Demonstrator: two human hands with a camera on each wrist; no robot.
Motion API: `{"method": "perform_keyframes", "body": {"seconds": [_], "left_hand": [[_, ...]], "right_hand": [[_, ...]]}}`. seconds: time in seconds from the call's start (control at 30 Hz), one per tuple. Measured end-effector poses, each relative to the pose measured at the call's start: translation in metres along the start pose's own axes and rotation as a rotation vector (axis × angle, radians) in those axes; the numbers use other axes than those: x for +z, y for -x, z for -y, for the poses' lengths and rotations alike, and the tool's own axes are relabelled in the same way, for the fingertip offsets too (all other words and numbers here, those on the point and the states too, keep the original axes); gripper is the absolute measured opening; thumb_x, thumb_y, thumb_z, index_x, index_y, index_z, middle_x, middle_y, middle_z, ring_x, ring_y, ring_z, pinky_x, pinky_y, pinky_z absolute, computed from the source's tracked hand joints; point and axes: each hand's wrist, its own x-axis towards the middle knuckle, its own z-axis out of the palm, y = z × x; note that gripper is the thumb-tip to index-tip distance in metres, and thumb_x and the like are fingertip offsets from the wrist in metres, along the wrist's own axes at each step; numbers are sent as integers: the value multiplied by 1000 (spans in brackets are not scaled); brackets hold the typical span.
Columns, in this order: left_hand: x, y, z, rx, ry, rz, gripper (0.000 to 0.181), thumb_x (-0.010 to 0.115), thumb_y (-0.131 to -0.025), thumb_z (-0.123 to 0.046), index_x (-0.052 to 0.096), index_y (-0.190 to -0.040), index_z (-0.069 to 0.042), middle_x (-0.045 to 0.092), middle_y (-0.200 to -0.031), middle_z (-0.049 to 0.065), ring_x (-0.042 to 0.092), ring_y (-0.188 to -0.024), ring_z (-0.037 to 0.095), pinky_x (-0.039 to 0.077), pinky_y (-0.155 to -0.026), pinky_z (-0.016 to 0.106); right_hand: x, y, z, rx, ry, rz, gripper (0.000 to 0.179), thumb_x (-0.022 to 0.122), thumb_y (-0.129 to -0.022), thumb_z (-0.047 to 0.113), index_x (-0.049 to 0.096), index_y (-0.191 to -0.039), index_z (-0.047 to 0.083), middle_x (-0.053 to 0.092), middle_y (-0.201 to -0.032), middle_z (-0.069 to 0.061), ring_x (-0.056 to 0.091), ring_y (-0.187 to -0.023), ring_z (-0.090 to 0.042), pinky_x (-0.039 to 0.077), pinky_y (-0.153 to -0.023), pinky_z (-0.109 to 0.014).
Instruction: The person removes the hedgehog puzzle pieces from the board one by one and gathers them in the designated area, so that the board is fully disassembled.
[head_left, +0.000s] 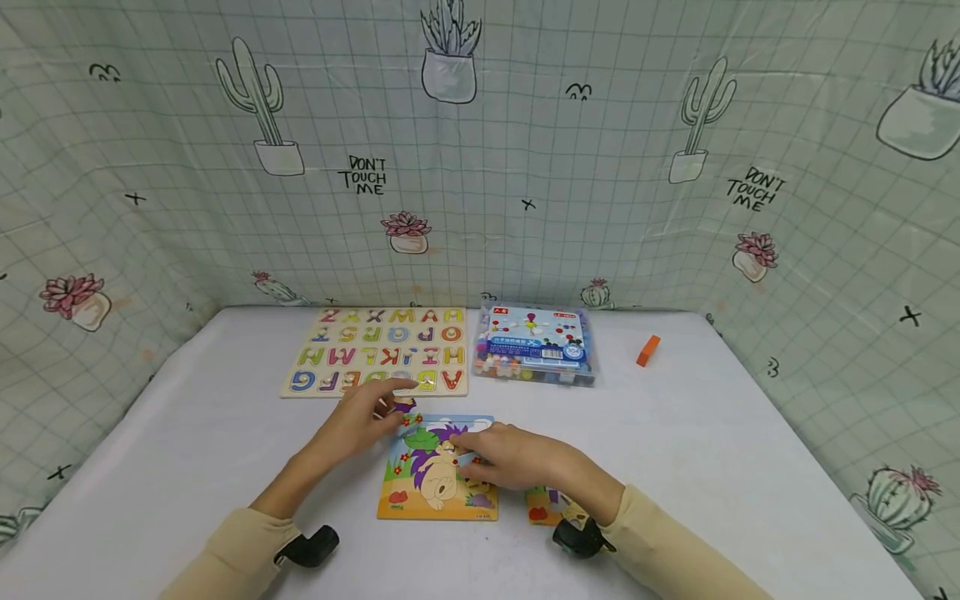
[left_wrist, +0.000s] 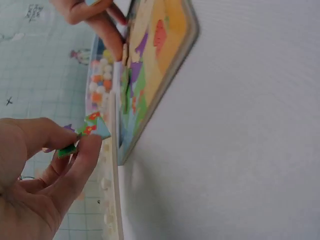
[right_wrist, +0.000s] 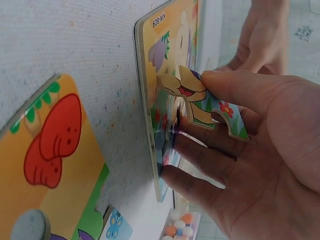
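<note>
A picture puzzle board (head_left: 402, 506) with a purple-haired hedgehog on it lies before me. Over its left top corner, my left hand (head_left: 366, 419) pinches small jigsaw pieces (left_wrist: 95, 125) between thumb and fingers, showing red flowers, green and a bit of purple. My right hand (head_left: 513, 457) reaches over the board's right side. Between its thumb and fingers it holds a jigsaw piece (right_wrist: 200, 105) with an open red mouth and a red flower, tilted close over the board. The other fingertips of that hand are right at the board's surface.
A second piece of puzzle picture with a red shape (right_wrist: 55, 135) lies right of the board, partly under the right forearm, near a blue butterfly piece (right_wrist: 116, 225). Behind are an alphabet board (head_left: 360, 336), a clear box of colored beads (head_left: 534, 340) and an orange block (head_left: 648, 351).
</note>
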Motion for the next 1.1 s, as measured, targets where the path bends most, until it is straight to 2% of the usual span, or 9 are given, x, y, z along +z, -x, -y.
{"method": "perform_keyframes", "body": {"seconds": [0.2, 0.3, 0.37, 0.6, 0.73, 0.9, 1.1], "left_hand": [[3, 1, -1, -28, -10, -77, 7, 71, -88, -11, 73, -94, -8, 71, -85, 0, 60, -74, 10, 48, -65, 20], [4, 0, -2, -53, -13, -113, 5, 74, -86, -12, 70, -87, -9, 68, -78, -1, 56, -71, 10, 46, -61, 19], [4, 0, -2, -67, -9, -116, 8, 75, -85, -11, 68, -85, -8, 66, -77, 0, 55, -68, 10, 46, -59, 19], [11, 2, 1, -116, 52, -29, 12, 72, -86, -8, 67, -97, -4, 60, -71, 2, 58, -56, 9, 45, -50, 19], [11, 5, 3, -128, 48, 4, 18, 72, -87, -10, 68, -103, -4, 61, -65, 0, 57, -50, 10, 43, -49, 20], [10, 9, 4, -123, 2, 78, 31, 73, -87, -13, 67, -115, -2, 61, -60, -3, 53, -49, 8, 39, -53, 20], [12, 10, 0, -73, -91, 108, 25, 76, -84, -13, 73, -106, -3, 61, -72, -2, 51, -64, 8, 39, -57, 19]], "right_hand": [[1, 0, -1, -9, -12, 1, 49, 53, -101, 35, 48, -145, 13, 66, -129, 1, 52, -84, -5, 45, -88, -28], [1, 0, -1, -11, -17, 1, 49, 52, -102, 34, 48, -145, 12, 65, -131, 1, 53, -85, -4, 46, -90, -29], [1, 0, -1, -9, -16, 2, 49, 52, -102, 34, 47, -146, 13, 64, -132, 1, 53, -85, -4, 46, -91, -28], [1, 0, -2, -16, -15, 4, 51, 52, -102, 35, 47, -146, 12, 63, -134, 1, 54, -87, -4, 46, -91, -28], [0, 0, -1, -6, -6, 7, 51, 51, -102, 36, 46, -146, 13, 62, -136, 1, 53, -90, -4, 46, -95, -31], [0, 1, 1, -4, -7, 4, 50, 52, -102, 36, 47, -146, 13, 62, -135, 1, 53, -89, -5, 46, -94, -31], [1, -1, 0, -2, -13, 3, 51, 52, -101, 36, 47, -146, 13, 64, -132, 2, 53, -84, -5, 44, -88, -27]]}}
